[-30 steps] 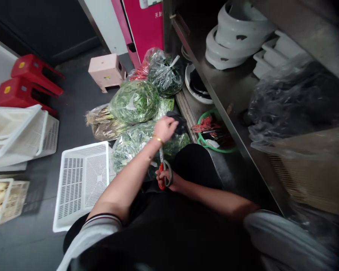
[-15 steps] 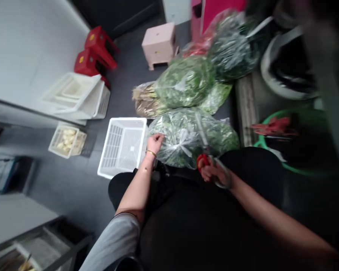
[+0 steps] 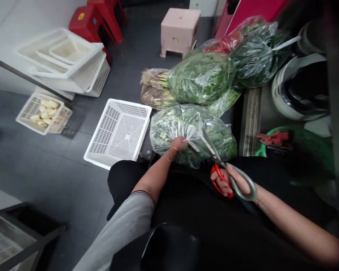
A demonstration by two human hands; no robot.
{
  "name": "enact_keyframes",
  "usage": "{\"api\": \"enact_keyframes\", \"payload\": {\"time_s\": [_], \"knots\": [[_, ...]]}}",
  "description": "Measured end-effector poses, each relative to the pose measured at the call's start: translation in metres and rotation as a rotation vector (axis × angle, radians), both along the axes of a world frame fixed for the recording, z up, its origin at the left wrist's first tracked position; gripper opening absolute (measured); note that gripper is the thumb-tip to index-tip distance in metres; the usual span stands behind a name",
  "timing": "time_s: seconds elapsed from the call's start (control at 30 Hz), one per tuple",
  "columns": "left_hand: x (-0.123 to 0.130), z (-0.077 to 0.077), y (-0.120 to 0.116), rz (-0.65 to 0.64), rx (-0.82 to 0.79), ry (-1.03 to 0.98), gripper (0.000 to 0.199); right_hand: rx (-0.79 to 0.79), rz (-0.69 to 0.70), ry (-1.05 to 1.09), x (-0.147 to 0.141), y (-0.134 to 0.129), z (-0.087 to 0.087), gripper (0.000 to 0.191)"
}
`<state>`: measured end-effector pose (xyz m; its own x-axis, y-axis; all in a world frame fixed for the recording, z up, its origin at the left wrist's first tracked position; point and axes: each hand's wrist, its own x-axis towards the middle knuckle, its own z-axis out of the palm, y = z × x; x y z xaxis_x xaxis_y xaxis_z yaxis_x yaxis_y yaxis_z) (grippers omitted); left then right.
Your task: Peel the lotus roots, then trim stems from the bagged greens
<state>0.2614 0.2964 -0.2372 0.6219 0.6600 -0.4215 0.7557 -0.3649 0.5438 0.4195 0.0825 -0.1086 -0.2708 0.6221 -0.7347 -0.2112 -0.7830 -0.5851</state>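
A clear plastic bag of leafy greens (image 3: 169, 120) lies in front of my knees, its neck tied with a white strip (image 3: 191, 133). My left hand (image 3: 178, 143) is closed on the tied neck of this bag. In my right hand (image 3: 224, 180) is a pair of scissors (image 3: 216, 160) with one red and one grey-green handle loop. The scissors point up and left, their blades over the bag near the tie. How far the blades are parted is hard to make out. Just left of the bag stands a white plastic basket (image 3: 98, 131) with nothing in it.
Behind lie another bag of greens (image 3: 200, 77), a bundle of rooted stalks (image 3: 155, 88) and a dark green bag (image 3: 251, 60). At right are a green basin (image 3: 313, 150) and a white bucket (image 3: 279, 90). Stacked white baskets (image 3: 87, 81), red stools (image 3: 86, 24) and a pink stool (image 3: 179, 32) stand further off.
My left hand has moved right from the bag's left side to its tied neck and closed there. My right hand, with the scissors, sits slightly lower and further right. The view has shifted.
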Motion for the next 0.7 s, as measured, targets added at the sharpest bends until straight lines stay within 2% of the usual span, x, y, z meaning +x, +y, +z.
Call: {"api": "enact_keyframes", "payload": {"time_s": [0.13,0.3,0.47,0.7], "knots": [[-0.001,-0.006,0.015,0.061,-0.035,-0.075,0.035,-0.167,0.045,0.011,-0.004,0.018,-0.027,0.076],[0.001,-0.006,0.018,0.104,-0.022,-0.077,0.033,-0.247,0.013,0.010,0.003,0.029,-0.051,0.071],[0.002,-0.005,0.022,0.044,-0.029,-0.082,0.033,-0.316,0.010,0.003,0.008,0.024,-0.060,0.068],[0.001,-0.002,0.022,0.009,0.000,-0.096,0.030,-0.308,0.027,-0.021,0.011,0.024,-0.062,0.067]]}}
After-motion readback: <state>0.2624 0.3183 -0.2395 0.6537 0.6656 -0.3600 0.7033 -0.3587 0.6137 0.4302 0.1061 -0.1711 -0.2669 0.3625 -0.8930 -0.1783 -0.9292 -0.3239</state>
